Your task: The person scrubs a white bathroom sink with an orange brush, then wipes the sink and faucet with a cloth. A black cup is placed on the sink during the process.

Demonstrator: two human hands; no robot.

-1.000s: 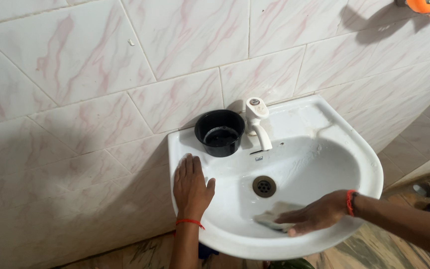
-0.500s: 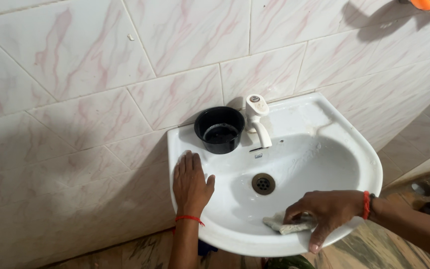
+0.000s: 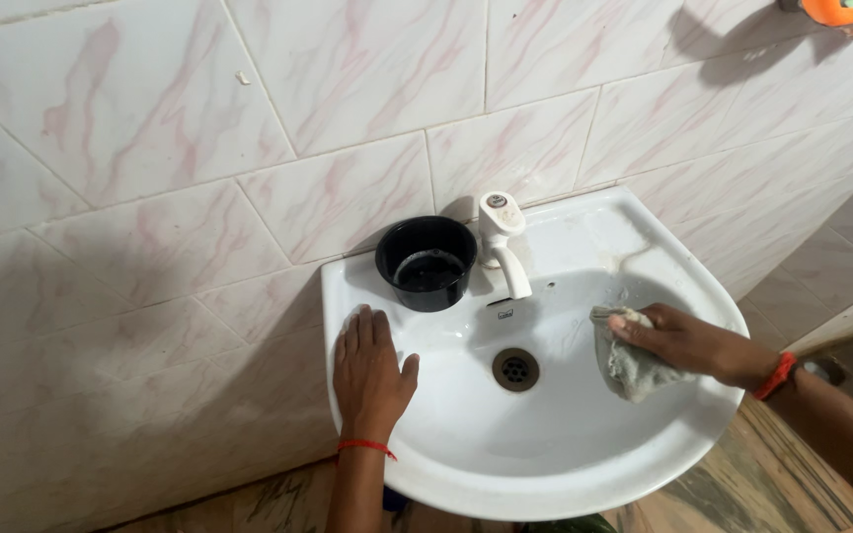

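Head view: pink-veined tiled wall (image 3: 150,148) fills the background. Fixed to it, a white wash basin (image 3: 545,474), bowl facing the camera. Left hand (image 3: 367,370) lies flat on the basin's left rim, fingers spread loosely and palm down, holding nothing; a red thread circles its wrist. Right hand (image 3: 688,341) is inside the bowl on the right slope, fingers closed around a bunched grey cloth (image 3: 629,365) pressed to the basin wall. Black round tub (image 3: 426,262) sits on the back ledge, just left of the white tap (image 3: 501,242). Metal drain (image 3: 515,369) lies at bowl centre, between the hands.
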